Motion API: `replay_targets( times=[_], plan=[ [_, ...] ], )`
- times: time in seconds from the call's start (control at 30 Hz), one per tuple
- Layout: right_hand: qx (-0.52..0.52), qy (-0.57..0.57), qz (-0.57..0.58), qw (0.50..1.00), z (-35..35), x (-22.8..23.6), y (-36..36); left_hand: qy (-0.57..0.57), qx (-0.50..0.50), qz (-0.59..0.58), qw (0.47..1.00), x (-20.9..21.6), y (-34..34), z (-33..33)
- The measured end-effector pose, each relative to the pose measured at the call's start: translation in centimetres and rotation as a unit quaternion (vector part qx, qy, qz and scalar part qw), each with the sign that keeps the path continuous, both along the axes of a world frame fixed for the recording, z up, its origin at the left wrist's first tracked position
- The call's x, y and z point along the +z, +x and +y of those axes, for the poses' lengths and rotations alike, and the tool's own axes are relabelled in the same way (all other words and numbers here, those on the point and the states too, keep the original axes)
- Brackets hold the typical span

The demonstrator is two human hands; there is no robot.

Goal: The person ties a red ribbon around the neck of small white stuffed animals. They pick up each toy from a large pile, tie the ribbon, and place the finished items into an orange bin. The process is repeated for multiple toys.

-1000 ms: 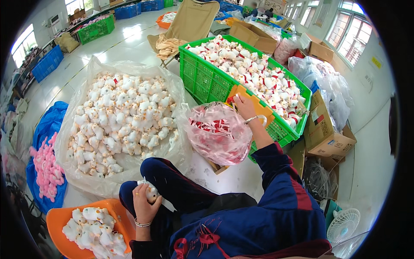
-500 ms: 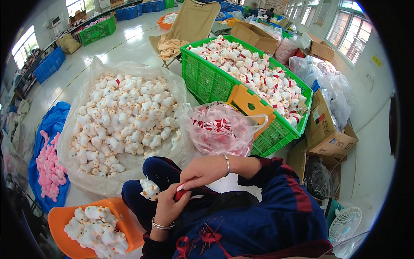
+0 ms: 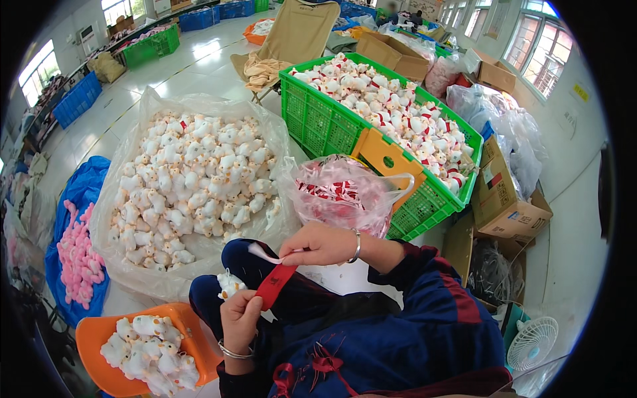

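Note:
Between my two hands a flat red strip [image 3: 275, 285] is stretched over my lap, with a small dark print on it. My left hand [image 3: 239, 323] pinches its lower end between thumb and fingers. At its upper end my right hand [image 3: 318, 241] is closed on a thin pale pink strip [image 3: 264, 253], which curls out leftward; whether the fingers also grip the red strip is hard to see. A small white plush toy [image 3: 230, 284] with a hanging loop rests against my knee, just beyond my left hand, partly covered by it.
A clear bag [image 3: 109, 235] ahead holds many white plush toys. Beside it stand a plastic bag [image 3: 332, 215] of red and pink strips and a green crate [image 3: 318, 126] of toys with red bands. An orange stool [image 3: 96, 351] with plush toys is at lower left; cartons [image 3: 507, 219] and a fan [image 3: 533, 343] are right.
The red strip, earlier mostly hidden in my fingers, now lies open to view. My hands have moved apart, the right one upward, and the pale pink strip sticks out leftward.

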State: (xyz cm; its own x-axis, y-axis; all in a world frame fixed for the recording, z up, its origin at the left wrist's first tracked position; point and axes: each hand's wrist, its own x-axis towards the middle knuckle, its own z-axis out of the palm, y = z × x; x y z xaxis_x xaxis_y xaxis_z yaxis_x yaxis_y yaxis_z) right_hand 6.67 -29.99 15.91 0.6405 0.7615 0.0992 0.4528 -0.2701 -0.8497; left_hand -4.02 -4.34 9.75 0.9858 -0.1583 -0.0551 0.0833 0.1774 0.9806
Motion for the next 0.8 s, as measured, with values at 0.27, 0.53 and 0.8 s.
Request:
replay_targets(
  times=[0.27,0.53,0.8],
  plan=[
    [-0.103,-0.043,-0.071,0.991,-2.7,-0.3,2.7,0.125,-0.057,-0.067,0.988,1.8,-0.6,3.3],
    [0.106,0.028,-0.139,0.984,3.6,0.4,0.3,0.224,-0.169,-0.275,0.919,2.4,1.2,1.4],
    [0.064,-0.031,0.036,0.997,7.6,-1.5,-1.7,0.235,-0.032,-0.179,0.955,1.8,-1.0,2.9]
  ],
)
